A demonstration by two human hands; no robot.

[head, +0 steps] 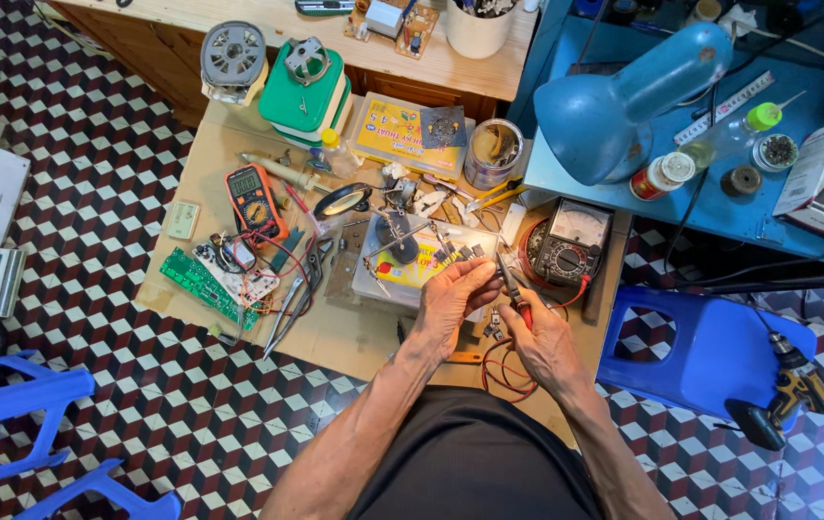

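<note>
Nearest, the person's lap in dark cloth, both forearms reaching out over a low board (335, 337) on the tiled floor; the left hand (450, 303) is curled, its fingertips (482, 273) pinched on a small part too tiny to make out; the right hand (539, 339) is closed around a red-handled probe (515, 289), whose tip points up toward that pinch; red wire (508, 371) loops below the right hand, on the board edge; just beyond the hands lies a yellow box (412, 270) under a helping-hand stand (395, 236); to its right, an analog meter (569, 243); to the left, scissors (296, 294), a green circuit board (205, 284) and an orange multimeter (256, 200); farther, a tin (492, 154) and a green box (304, 91); right, a blue stool (710, 351), a drill (789, 390), a blue lamp (624, 101).
</note>
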